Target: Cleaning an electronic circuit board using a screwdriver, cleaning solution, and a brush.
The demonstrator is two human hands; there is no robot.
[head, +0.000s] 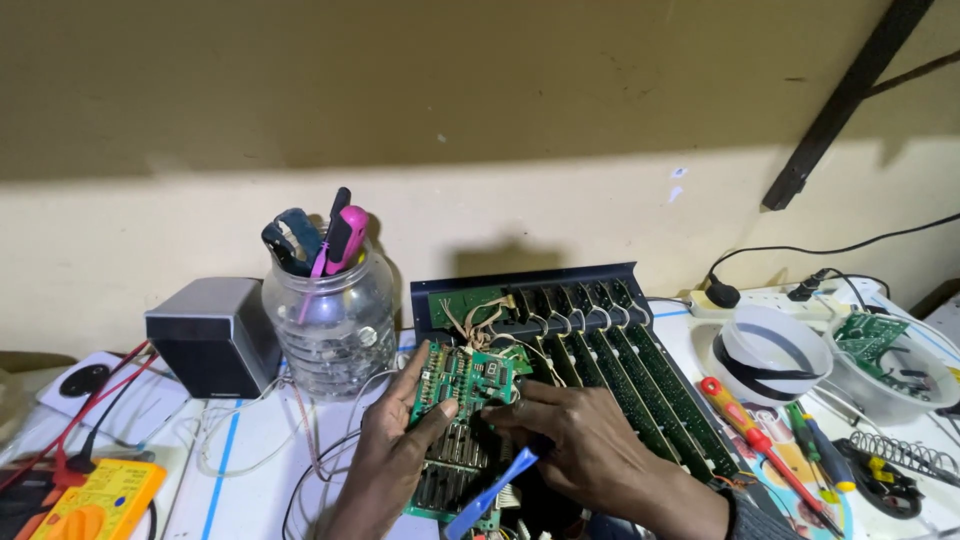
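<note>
Green circuit board [462, 378], small and dense with components, sits tilted above the front left corner of an open black chassis [600, 345] filled with long parallel green cards, on a white table [255, 440]. The left hand [392, 445] pinches the board's left edge, thumb on top and fingers curled beneath it. The right hand [585, 445] lies just beside the board's right edge with its fingers bent together toward the wire bundle [478, 322]; whether those fingers close on a connector or merely press there cannot be told, and a blue plastic pry tool [492, 492] lies against its palm side. Doing this well probably means gripping the board only by its edges, keeping it level so the tan wires behind it are not strained, and working any connector loose by its body, not its leads. A clear jar [330, 320] of tools stands to the left near a grey box [213, 335], a yellow multimeter [98, 500] lies at the near left, and a red-handled screwdriver [745, 425] rests to the right.
</note>
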